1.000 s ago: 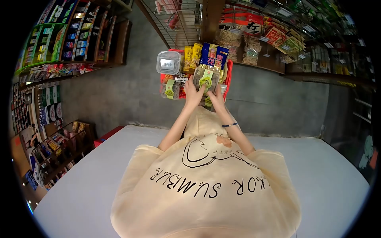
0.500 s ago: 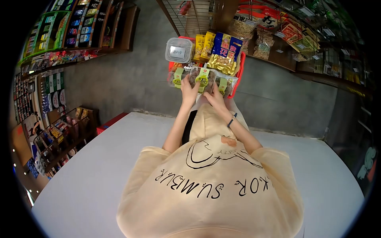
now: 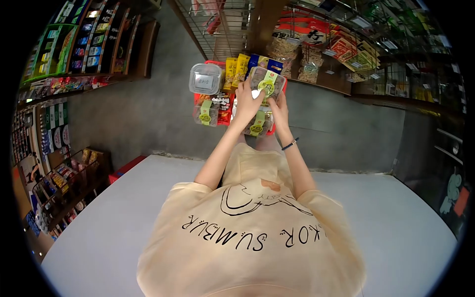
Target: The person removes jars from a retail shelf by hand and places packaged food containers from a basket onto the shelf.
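Note:
Both hands grip a clear plastic box with a green label point(image 3: 267, 88), its dark contents showing through. Holding its left side is my left hand point(image 3: 249, 103), fingers wrapped round the edge. My right hand point(image 3: 279, 110) grasps the lower right side. The box is raised over a red basket point(image 3: 273, 130). Two similar green-labelled boxes, one at left point(image 3: 206, 113) and one at right point(image 3: 258, 123), lie in the basket's near part. A clear tub with a white label point(image 3: 205, 79), yellow packets point(image 3: 231, 73) and a partly covered blue bag point(image 3: 265, 62) fill the far part.
Snack shelves point(image 3: 101, 47) stand at the left, with a lower snack rack point(image 3: 62, 185) nearer. Bagged goods point(image 3: 311, 54) hang on the right-hand shelving. A wire rack point(image 3: 217, 29) rises beyond the basket. Grey floor point(image 3: 336, 121) surrounds it, and a white surface point(image 3: 163, 171) lies close to me.
Both hands have lifted the held box away from the basket's near row and moved it right and farther out, over the blue bag. The view has shifted slightly.

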A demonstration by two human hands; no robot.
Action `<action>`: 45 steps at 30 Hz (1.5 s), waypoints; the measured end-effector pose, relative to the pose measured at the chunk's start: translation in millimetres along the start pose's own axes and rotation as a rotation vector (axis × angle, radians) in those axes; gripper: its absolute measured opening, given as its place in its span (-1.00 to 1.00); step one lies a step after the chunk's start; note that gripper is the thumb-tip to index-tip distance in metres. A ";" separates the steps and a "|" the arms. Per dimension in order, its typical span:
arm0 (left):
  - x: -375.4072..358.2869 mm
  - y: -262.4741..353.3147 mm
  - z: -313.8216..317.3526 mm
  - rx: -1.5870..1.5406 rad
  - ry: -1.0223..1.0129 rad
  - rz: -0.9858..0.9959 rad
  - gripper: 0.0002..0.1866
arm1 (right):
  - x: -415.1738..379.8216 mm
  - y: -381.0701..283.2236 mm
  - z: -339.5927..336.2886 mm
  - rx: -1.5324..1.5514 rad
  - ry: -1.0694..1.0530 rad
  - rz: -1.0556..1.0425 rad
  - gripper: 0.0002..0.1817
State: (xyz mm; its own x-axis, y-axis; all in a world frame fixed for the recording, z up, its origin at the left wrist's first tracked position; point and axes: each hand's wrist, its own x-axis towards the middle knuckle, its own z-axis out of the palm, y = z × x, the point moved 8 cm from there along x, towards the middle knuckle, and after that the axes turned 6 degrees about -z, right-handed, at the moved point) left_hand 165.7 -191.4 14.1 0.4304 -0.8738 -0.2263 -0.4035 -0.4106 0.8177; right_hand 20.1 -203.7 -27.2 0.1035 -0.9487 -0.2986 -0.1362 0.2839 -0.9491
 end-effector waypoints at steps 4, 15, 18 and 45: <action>0.6 -5.1 15.1 0.010 -0.026 -0.042 -0.20 | 8.3 15.9 -1.6 0.106 0.016 0.054 -0.30; 24.4 -45.6 27.9 0.066 -0.032 -0.134 -0.20 | 28.5 38.4 11.2 0.051 -0.113 0.143 -0.27; 25.7 -59.7 29.3 0.042 -0.042 -0.146 -0.21 | 31.6 42.7 19.7 0.085 -0.181 0.167 -0.24; 42.8 -56.1 37.4 0.098 -0.114 -0.208 -0.10 | 65.9 56.4 13.3 -0.107 -0.218 0.002 -0.22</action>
State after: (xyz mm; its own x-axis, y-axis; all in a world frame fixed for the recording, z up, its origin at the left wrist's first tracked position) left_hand 176.6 -215.6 -61.3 0.4211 -0.7891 -0.4473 -0.3939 -0.6033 0.6935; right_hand 32.3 -248.3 -101.8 0.3115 -0.8926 -0.3260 -0.2388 0.2585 -0.9360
